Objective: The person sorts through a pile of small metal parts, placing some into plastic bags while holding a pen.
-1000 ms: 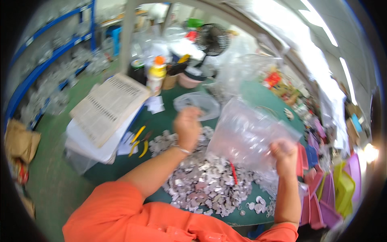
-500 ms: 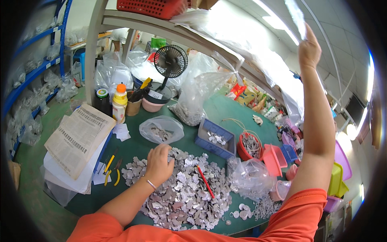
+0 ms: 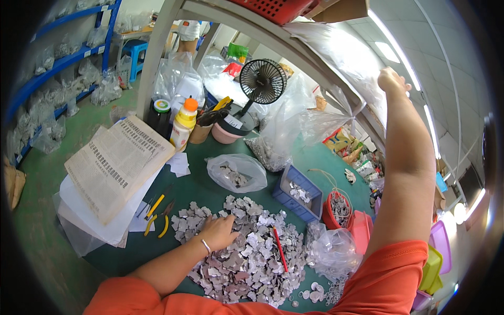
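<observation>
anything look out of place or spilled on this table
The red pen-like stick lies on the heap of grey metallic pieces, perhaps stray, since the yellow-handled pliers lie off the heap. Small discs lie loose beside the heap, possibly spilled. Nothing looks clearly damaged.

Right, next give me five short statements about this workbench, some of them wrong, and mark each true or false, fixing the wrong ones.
1. The left hand touches the pile of grey pieces. True.
2. The red stick lies in the blue bin. False: the red stick lies on the pile.
3. The right hand is raised above the green table. True.
4. The newspaper lies beneath the white sheets. False: the newspaper lies on top.
5. The yellow-and-white bottle has an orange cap. True.
</observation>
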{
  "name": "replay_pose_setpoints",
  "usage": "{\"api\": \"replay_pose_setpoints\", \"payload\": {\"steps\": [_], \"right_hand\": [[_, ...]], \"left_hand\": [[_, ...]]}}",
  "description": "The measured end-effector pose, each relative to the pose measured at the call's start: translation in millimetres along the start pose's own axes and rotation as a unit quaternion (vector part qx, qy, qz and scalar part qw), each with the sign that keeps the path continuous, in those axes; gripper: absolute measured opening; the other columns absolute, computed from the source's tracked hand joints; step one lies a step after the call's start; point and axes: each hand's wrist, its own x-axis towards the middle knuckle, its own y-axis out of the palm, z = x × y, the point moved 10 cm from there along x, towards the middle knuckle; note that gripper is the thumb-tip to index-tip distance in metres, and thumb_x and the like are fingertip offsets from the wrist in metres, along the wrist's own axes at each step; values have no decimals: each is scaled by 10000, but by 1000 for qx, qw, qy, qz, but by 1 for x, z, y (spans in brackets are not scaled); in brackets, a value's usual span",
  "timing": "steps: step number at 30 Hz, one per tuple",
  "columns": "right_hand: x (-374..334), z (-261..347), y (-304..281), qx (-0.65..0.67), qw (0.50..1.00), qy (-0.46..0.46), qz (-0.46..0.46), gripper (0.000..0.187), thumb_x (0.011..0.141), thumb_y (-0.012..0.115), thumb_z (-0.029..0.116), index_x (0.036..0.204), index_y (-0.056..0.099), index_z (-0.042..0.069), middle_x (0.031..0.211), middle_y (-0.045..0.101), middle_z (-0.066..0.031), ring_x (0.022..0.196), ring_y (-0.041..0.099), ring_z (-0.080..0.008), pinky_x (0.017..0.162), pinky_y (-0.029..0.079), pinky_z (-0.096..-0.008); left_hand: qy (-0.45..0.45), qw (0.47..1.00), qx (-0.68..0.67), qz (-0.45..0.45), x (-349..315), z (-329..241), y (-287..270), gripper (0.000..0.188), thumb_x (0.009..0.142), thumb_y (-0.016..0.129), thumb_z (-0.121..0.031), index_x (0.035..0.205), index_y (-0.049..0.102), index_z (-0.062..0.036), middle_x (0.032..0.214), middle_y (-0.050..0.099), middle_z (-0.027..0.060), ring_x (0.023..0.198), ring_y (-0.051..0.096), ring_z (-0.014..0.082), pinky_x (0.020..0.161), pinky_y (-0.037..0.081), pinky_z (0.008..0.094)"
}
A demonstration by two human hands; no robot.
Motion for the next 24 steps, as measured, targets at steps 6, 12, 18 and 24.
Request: {"api": "replay_pose_setpoints", "payload": {"steps": [6,12,18,24], "right_hand": [[27,34,-3,132,965,-194,-113,531,784,336,66,1206,570,287,1278,528,-53,1228,443,-260,1072,181,-445],[33,45,-39,253,873,-366,-200,570,661,328,-106,1169,552,25,1266,513,-161,1244,415,-287,1059,269,-322],[-186,137,-104,409,665,-541,-312,338,734,521,-57,1042,593,64,1008,619,-104,938,602,-215,855,455,-307],[-306,298,-31,411,710,-571,16,318,736,616,153,1015,613,0,1016,627,-174,943,607,-300,831,465,-352]], "left_hand": [[17,999,-18,-29,3,6,-5,439,810,579,-314,1124,488,-21,1002,607,213,956,569,367,853,388,478],[49,998,-28,-5,5,-6,4,345,802,589,-319,970,524,-25,923,618,184,913,588,347,843,401,466],[49,996,-58,36,1,-5,-10,349,797,600,-313,973,546,-16,952,612,184,936,587,334,859,404,459],[73,987,-132,-48,-1,3,-55,349,797,614,-287,998,548,-10,953,607,207,938,575,360,824,437,436]]}}
